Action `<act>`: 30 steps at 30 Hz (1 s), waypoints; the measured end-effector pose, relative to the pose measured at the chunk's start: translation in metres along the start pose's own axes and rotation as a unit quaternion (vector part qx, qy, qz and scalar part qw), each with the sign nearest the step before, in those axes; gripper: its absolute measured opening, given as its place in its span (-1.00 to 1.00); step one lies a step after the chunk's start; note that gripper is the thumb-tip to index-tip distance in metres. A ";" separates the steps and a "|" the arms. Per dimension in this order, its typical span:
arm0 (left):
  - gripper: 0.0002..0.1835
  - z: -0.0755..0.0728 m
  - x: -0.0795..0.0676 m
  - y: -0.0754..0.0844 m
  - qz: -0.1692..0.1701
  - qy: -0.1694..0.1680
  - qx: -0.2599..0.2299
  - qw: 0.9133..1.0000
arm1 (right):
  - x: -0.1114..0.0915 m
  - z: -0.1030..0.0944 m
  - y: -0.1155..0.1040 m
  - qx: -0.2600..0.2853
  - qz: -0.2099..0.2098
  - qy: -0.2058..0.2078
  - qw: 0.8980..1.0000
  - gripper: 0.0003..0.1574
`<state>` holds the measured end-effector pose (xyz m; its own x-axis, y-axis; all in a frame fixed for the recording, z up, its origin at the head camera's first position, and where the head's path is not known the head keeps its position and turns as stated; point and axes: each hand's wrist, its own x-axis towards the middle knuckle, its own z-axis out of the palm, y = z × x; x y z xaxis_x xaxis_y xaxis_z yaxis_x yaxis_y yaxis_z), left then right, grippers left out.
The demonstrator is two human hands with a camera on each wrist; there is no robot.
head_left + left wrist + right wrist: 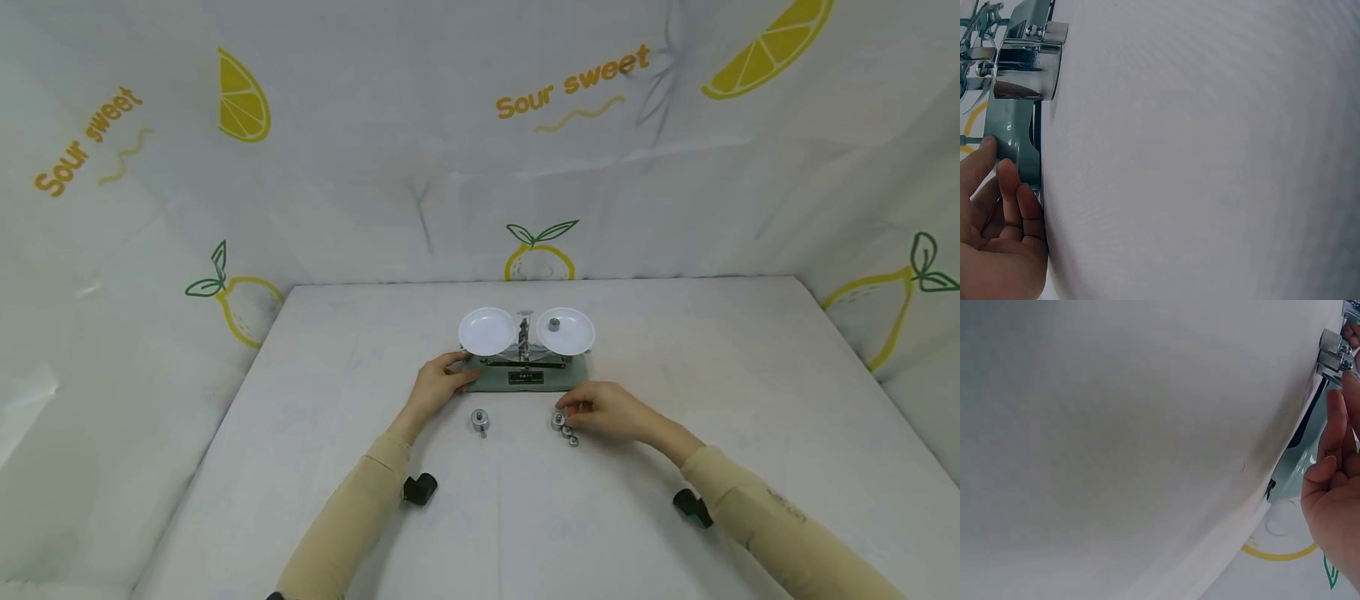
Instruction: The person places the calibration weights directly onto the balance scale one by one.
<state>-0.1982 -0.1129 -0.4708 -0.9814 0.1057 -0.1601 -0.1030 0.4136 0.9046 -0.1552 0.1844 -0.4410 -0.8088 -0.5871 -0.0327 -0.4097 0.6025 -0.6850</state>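
A balance scale with a green base [487, 380] stands in the middle of the table. Its left pan [486, 332] holds nothing, and a small metal weight [554, 324] sits on the right pan [576, 337]. My left hand [441, 382] grips the left end of the base, thumb and fingers on its edge in the left wrist view. In front of the scale's right side, my right hand [611, 410] pinches a metal weight [558, 422] with thumb and forefinger. Two smaller weights [573, 442] stand beside it, partly under the fingers.
Left of that group, a larger weight [479, 420] stands on the white tabletop [480, 517] with a small one in front. A printed lemon sheet [420, 150] hangs behind the table. Black wrist devices [420, 489] show beside both sleeves.
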 end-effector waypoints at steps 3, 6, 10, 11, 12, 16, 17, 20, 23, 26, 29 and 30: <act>-0.50 0.000 0.000 0.000 0.000 0.000 0.001 1.000 | 0.003 -0.001 0.002 -0.009 -0.009 -0.022 1.000 -0.75; -0.50 -0.001 0.000 0.000 0.004 0.000 0.004 1.000 | 0.007 -0.002 0.004 -0.009 -0.013 -0.047 0.999 -0.74; -0.50 -0.001 -0.001 0.000 0.005 0.000 0.005 1.000 | 0.010 -0.004 0.006 0.007 -0.012 -0.074 0.997 -0.70; -0.50 -0.001 -0.001 -0.001 0.007 -0.001 0.006 1.000 | 0.011 -0.004 0.007 0.010 -0.012 -0.079 0.997 -0.70; -0.50 -0.001 0.000 -0.001 0.005 -0.002 0.003 1.000 | 0.012 -0.004 0.007 0.013 -0.012 -0.083 0.996 -0.70; -0.49 0.000 0.000 -0.002 0.007 -0.004 -0.003 1.000 | 0.013 -0.004 0.008 0.012 -0.017 -0.091 0.996 -0.72; -0.49 0.000 0.000 -0.002 0.006 -0.004 -0.005 1.000 | 0.013 -0.004 0.008 0.011 -0.019 -0.092 0.996 -0.73; -0.50 0.000 0.000 -0.001 0.006 -0.003 -0.011 1.000 | 0.014 -0.004 0.007 0.004 -0.022 -0.089 0.996 -0.73; -0.50 0.000 0.000 -0.001 0.007 -0.002 -0.013 1.000 | 0.015 -0.004 0.006 -0.011 -0.017 -0.083 0.996 -0.73; -0.49 0.000 0.000 -0.001 0.006 -0.003 -0.012 1.000 | 0.015 -0.004 0.004 -0.028 -0.016 -0.079 0.996 -0.75; -0.49 0.000 0.000 -0.001 0.003 -0.004 -0.010 1.000 | 0.015 -0.003 0.001 -0.048 -0.025 -0.078 0.995 -0.78; -0.49 0.000 0.000 -0.001 0.002 -0.004 -0.010 1.000 | 0.015 -0.003 0.000 -0.054 -0.029 -0.078 0.995 -0.79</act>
<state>-0.1977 -0.1139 -0.4719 -0.9805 0.1143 -0.1601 -0.1030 0.3950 0.9129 -0.1687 0.1772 -0.4388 -0.7103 -0.6946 -0.1140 -0.5034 0.6145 -0.6074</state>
